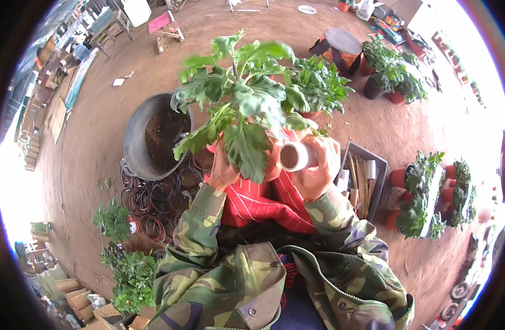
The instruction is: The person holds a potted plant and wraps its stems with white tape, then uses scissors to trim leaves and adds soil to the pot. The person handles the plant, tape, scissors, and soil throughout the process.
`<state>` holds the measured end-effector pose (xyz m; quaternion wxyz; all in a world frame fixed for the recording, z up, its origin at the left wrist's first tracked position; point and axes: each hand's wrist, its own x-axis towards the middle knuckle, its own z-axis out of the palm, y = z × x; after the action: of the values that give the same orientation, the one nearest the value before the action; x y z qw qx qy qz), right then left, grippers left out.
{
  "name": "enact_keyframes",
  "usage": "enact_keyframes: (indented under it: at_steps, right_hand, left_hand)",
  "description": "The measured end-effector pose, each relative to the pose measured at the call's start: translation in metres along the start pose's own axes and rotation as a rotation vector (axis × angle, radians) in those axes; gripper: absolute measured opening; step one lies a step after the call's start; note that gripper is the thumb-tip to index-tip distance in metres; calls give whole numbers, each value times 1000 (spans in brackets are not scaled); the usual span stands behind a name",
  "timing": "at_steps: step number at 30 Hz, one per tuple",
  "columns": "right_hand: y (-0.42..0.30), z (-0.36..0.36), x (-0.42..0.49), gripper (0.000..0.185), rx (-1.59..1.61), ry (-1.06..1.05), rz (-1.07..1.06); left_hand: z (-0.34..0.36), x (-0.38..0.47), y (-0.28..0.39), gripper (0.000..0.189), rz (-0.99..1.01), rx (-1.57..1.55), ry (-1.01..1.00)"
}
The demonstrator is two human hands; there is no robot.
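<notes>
A leafy green potted plant [248, 99] stands in front of me, with a reddish pot partly visible beneath its lobed leaves. My left hand [225, 167] is at the near left side of the plant, its fingers largely hidden by leaves. My right hand [318, 165] is closed around a white roll with a brown cardboard core [291, 156], held just right of the pot. The roll's open end faces towards the upper left. Red striped cloth [265, 206] lies over my lap below both hands.
A large grey tub [133, 132] holding dark soil stands at left, with wire-like rings [153, 198] below it. A grey crate [382, 169] of wooden strips and rolls is at right. Potted plants [421, 189] stand farther right; a round padded stool [343, 45] is beyond.
</notes>
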<state>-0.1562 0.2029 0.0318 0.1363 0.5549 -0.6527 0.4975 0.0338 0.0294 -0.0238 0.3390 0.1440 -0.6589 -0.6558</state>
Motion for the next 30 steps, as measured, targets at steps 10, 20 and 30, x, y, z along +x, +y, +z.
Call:
enact_keyframes:
  at_steps: [10,20,30]
  right_hand:
    - [-51,-25,36,61,46,-99,22]
    - [-48,6,-28,62,7,-282,53]
    - [-41,14,-4,44,6,-386,-32]
  left_hand:
    - [-6,8,-53,53,-195,-1380,-421]
    - [1,-6,-82,52,-168,-735,-108]
    - [-9,-10,-72,60,-122,-394,-18]
